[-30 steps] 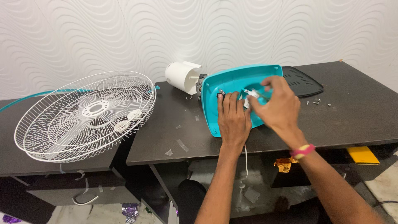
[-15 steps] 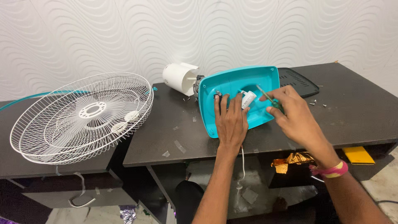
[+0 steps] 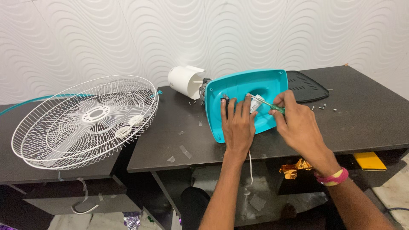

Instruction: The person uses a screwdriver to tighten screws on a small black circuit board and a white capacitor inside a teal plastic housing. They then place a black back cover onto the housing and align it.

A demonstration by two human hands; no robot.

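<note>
A teal fan base lies on its side on the dark table, its hollow underside facing me. My left hand presses flat against the base, fingers near a small white part inside it. My right hand grips a green-handled screwdriver whose tip points at that white part. A white motor housing joins the base from behind.
A white wire fan guard rests at the left, spanning two tables. A black grille cover lies behind the base. Small screws are scattered to the right. A white cord hangs below the table edge.
My right hand drew back from inside the base toward the right and now holds the screwdriver at an angle. My left hand stayed on the base.
</note>
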